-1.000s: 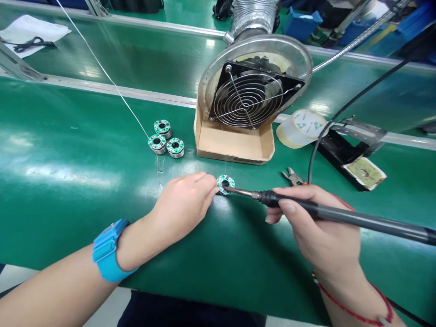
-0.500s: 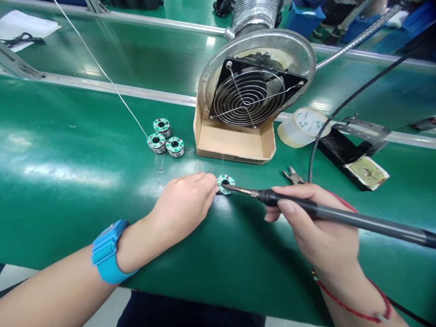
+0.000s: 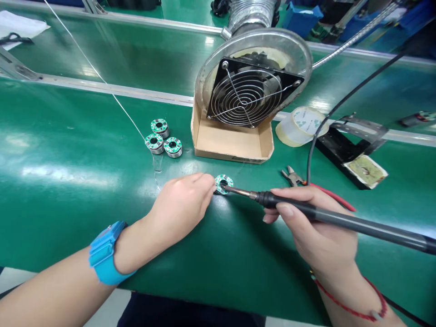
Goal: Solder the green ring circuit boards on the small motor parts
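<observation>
A fume extractor point(image 3: 243, 97) stands in a cardboard tray point(image 3: 231, 147) on the workbench point(image 3: 68, 136); three ring-shaped circuit boards point(image 3: 172, 146) sit left of it; a fourth circuit board point(image 3: 224, 184) lies before it; a tape roll point(image 3: 301, 126) lies right.

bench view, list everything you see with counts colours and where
ring circuit boards on metal bases: 3, green and silver, left of cardboard tray
ring circuit board: 1, green, at left fingertips
soldering iron: 1, grey and black, tip at that board
fume extractor: 1, silver, black grille, in tray
side cutters: 1, metal, right of tray
tape roll: 1, white, behind the cutters
iron stand: 1, black, far right
left hand: 1, blue wrist strap
right hand: 1, holding iron
</observation>
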{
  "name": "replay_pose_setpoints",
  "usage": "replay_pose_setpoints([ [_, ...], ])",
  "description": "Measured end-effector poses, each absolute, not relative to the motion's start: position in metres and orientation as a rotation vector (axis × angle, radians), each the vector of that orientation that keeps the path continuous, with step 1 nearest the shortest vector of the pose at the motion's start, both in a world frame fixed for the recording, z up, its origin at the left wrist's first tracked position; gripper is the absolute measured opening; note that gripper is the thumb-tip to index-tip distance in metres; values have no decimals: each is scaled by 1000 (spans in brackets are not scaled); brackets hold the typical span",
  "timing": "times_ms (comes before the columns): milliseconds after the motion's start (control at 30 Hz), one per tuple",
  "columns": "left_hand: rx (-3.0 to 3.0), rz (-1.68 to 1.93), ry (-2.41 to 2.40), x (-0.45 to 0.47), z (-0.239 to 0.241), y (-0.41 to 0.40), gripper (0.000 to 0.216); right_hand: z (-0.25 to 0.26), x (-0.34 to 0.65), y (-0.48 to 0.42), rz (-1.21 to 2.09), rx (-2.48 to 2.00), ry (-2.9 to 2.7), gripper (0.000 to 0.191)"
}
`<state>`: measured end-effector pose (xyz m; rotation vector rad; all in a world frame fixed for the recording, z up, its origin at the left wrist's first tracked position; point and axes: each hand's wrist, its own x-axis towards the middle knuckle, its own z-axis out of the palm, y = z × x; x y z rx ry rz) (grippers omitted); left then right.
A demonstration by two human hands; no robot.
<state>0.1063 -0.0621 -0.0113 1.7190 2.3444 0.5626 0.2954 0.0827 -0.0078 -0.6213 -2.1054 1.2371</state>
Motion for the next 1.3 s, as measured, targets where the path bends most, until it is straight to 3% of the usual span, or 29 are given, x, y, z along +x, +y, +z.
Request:
replay_pose_setpoints([
  [467, 1755, 596, 2364, 105, -12, -63, 24, -2, 306, 89, 1253, -750, -1994, 13],
  [733, 1425, 922, 2234, 102, -3, -61, 12, 7, 316, 140, 492, -927, -2085, 17],
  [800, 1326, 979, 2175, 102, -4, -61, 11, 6, 315, 158, 446, -902, -2181, 19],
  [900, 1189, 996, 2129, 103, -8, -61, 8, 4, 314, 176, 569, -873, -2248, 22],
  [1033, 1193, 914, 2130, 105, -15, -57, 36, 0, 318, 157, 694, -862, -2061, 18],
  [1200, 1393, 843, 2081, 104, -16, -51, 24, -1, 315, 100, 1094, -670, -1981, 18],
  [1300, 1405, 847, 1977, 99, -14, -51, 28, 0, 305, 82, 1202, -614, -2035, 15],
])
